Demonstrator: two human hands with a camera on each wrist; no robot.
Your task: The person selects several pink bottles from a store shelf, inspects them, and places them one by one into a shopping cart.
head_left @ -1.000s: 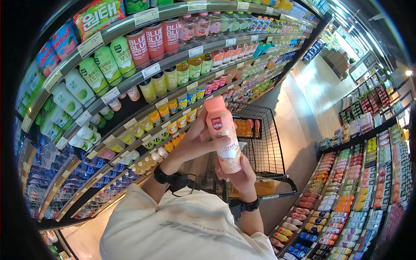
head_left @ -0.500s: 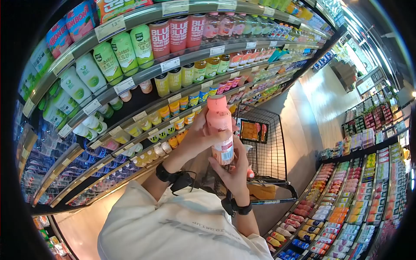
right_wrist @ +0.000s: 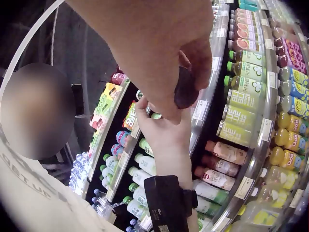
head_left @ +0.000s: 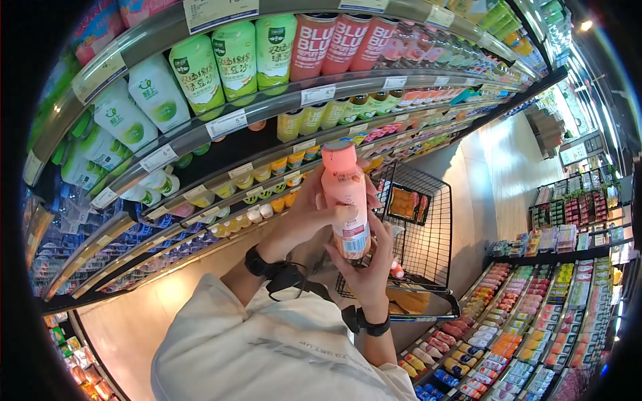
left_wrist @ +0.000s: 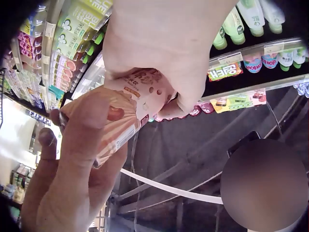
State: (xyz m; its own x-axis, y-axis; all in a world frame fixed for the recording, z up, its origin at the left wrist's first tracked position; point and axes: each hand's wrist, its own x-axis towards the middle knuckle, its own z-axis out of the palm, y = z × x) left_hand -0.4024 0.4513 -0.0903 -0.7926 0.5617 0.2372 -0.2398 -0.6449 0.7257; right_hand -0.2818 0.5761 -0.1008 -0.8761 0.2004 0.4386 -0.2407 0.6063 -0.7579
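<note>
In the head view, a pink drink bottle (head_left: 344, 180) stands tilted in front of the chest, its cap up and a barcode label facing the head. My left hand (head_left: 311, 207) grips its upper body, the thumb lying across the front. My right hand (head_left: 366, 267) holds the lower end, fingers curled round the base. The left wrist view shows the bottle (left_wrist: 130, 104) between the two hands, most of its upper part hidden by my left hand (left_wrist: 157, 43). In the right wrist view my right hand (right_wrist: 159, 67) hides nearly all of it.
A black wire shopping cart (head_left: 435, 234) stands just beyond the hands, with a packaged tray (head_left: 406, 203) in it. Drink shelves (head_left: 247, 100) curve along the left, holding green bottles (head_left: 234, 60) and pink cans (head_left: 314, 43). Another product display (head_left: 495, 321) stands at the right.
The bottle has been turned about its length, so the barcode label faces the head instead of the front logo. Both hands still hold it. The view has shifted, and the shelves look nearer.
</note>
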